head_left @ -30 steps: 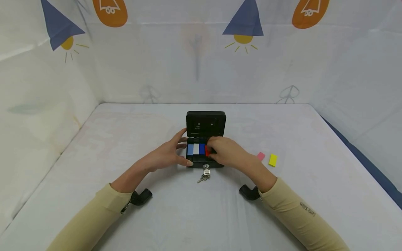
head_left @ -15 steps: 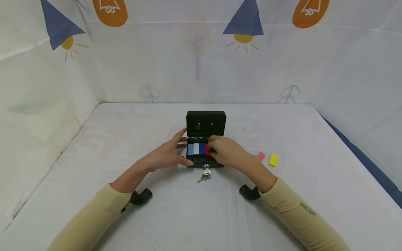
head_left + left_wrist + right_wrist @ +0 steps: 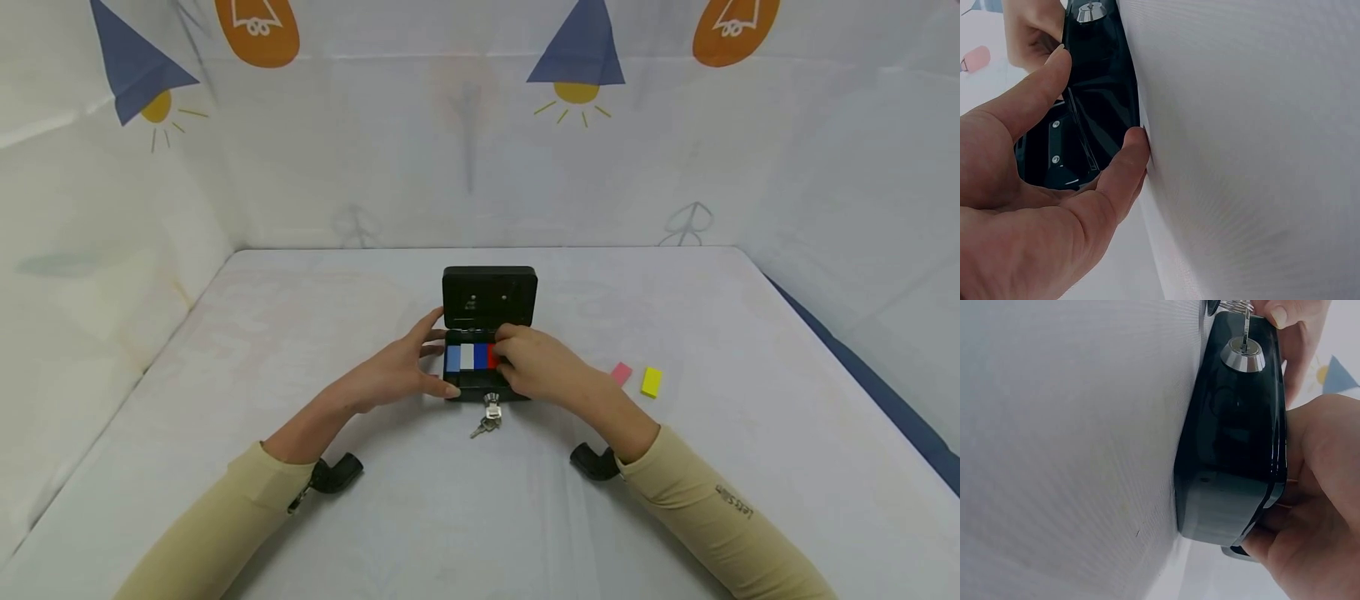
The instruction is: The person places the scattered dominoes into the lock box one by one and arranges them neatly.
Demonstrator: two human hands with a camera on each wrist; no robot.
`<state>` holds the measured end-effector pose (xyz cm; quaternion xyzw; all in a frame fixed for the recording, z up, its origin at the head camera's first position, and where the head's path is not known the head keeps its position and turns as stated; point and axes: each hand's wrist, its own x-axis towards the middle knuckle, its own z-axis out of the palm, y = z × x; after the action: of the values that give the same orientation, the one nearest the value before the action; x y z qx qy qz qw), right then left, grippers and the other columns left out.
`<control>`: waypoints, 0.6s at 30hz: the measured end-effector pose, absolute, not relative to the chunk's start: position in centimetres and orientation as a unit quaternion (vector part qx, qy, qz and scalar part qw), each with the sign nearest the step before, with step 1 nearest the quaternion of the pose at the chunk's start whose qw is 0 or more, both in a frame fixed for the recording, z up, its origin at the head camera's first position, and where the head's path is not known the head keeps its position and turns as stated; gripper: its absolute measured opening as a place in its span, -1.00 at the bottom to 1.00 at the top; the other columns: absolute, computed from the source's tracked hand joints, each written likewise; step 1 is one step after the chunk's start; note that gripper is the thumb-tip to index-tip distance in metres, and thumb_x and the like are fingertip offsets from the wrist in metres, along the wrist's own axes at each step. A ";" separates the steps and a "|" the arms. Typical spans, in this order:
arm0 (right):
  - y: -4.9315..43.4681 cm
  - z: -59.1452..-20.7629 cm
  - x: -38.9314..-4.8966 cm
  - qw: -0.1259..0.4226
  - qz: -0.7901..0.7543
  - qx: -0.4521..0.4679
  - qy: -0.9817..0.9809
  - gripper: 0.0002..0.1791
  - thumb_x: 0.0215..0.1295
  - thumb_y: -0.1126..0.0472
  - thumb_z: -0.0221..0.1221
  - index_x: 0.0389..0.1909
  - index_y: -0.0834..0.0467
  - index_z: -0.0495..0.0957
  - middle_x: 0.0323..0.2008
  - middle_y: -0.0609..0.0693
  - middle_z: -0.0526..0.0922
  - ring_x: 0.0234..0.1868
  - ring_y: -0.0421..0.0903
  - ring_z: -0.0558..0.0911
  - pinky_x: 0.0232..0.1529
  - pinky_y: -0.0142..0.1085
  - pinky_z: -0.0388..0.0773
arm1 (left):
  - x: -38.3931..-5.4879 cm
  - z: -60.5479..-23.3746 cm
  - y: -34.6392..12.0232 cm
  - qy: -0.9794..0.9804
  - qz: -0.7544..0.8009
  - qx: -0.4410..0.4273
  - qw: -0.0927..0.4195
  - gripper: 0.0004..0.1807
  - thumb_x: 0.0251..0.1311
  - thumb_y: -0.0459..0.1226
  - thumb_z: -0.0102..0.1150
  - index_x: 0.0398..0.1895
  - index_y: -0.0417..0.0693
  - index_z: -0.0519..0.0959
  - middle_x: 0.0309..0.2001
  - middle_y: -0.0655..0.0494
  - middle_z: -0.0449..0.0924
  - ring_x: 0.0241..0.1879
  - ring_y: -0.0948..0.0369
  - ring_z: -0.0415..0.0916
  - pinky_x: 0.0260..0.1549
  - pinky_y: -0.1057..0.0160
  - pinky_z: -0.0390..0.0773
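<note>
A small black cash box (image 3: pixel 465 385) stands on the table with its lid (image 3: pixel 490 297) raised. In it, side by side, lie a light blue block (image 3: pixel 453 358), a white block (image 3: pixel 467 357), a dark blue block (image 3: pixel 480 357) and a red block (image 3: pixel 491 356). My left hand (image 3: pixel 393 371) grips the box's left end, thumb (image 3: pixel 1047 78) at the front rim and fingers along the side wall. The right hand (image 3: pixel 543 364) reaches over the right wall, its curled fingers at the red block. Those right fingertips are largely hidden inside the box, behind its wall in the right wrist view.
A key ring with keys (image 3: pixel 486 425) hangs from the lock (image 3: pixel 1243 355) in the box's front. To the right of the right hand, a pink block (image 3: pixel 621 372) and a yellow block (image 3: pixel 651 382) lie on the white table (image 3: pixel 450 508). White fabric walls rise behind and at both sides.
The red block sits more evenly in line with the other blocks under the right fingers. My left hand keeps its place on the box.
</note>
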<state>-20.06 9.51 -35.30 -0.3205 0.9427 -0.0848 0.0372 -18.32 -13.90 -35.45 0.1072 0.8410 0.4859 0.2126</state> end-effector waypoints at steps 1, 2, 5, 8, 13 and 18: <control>9.5 -35.3 -20.0 0.037 -0.085 -0.321 0.943 -0.76 0.39 0.22 0.19 -0.02 0.18 0.69 0.06 0.05 0.60 -0.01 -0.04 0.60 0.18 -0.16 0.57 | -18.3 -35.4 -13.9 0.841 0.486 0.106 0.213 0.31 -0.03 -0.20 0.55 0.56 0.58 -0.26 0.53 0.17 0.13 0.55 0.05 0.07 0.41 -0.25 0.16; 9.5 -35.3 -20.1 0.036 -0.084 -0.321 0.943 -0.76 0.39 0.22 0.19 -0.02 0.18 0.69 0.06 0.05 0.60 -0.01 -0.05 0.60 0.18 -0.16 0.57 | -18.3 -35.4 -13.9 0.841 0.486 0.106 0.212 0.31 -0.03 -0.20 0.55 0.55 0.59 -0.26 0.53 0.17 0.13 0.55 0.05 0.07 0.41 -0.25 0.16; 9.6 -35.2 -20.0 0.036 -0.084 -0.324 0.942 -0.76 0.39 0.22 0.19 -0.02 0.17 0.69 0.05 0.05 0.60 -0.01 -0.05 0.60 0.19 -0.17 0.57 | -18.3 -35.4 -13.9 0.841 0.486 0.110 0.212 0.31 -0.02 -0.20 0.54 0.56 0.56 -0.27 0.53 0.15 0.12 0.55 0.03 0.07 0.40 -0.25 0.16; 9.7 -35.0 -20.0 0.042 -0.085 -0.327 0.940 -0.75 0.39 0.22 0.19 0.00 0.18 0.68 0.07 0.05 0.59 0.01 -0.04 0.60 0.19 -0.17 0.56 | -18.3 -35.4 -14.0 0.840 0.486 0.114 0.212 0.31 -0.01 -0.20 0.54 0.57 0.54 -0.28 0.53 0.13 0.12 0.54 0.02 0.08 0.41 -0.24 0.17; 9.9 -34.7 -20.1 0.054 -0.094 -0.325 0.940 -0.72 0.39 0.23 0.18 0.05 0.19 0.66 0.10 0.04 0.58 0.03 -0.05 0.59 0.20 -0.16 0.56 | -18.4 -35.5 -14.0 0.840 0.486 0.119 0.210 0.30 0.01 -0.19 0.53 0.57 0.52 -0.28 0.53 0.10 0.13 0.54 0.01 0.08 0.41 -0.25 0.15; 10.2 -34.4 -20.1 0.065 -0.099 -0.328 0.937 -0.68 0.41 0.21 0.15 0.11 0.19 0.63 0.12 0.04 0.58 0.06 -0.05 0.59 0.21 -0.16 0.55 | -18.4 -35.6 -14.0 0.841 0.483 0.119 0.211 0.29 0.02 -0.18 0.53 0.57 0.53 -0.28 0.54 0.10 0.12 0.54 0.00 0.07 0.40 -0.28 0.15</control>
<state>-20.11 10.23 -34.42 -0.3276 0.9374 -0.0993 0.0647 -18.42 -14.00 -35.59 0.1188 0.8412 0.4834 0.2112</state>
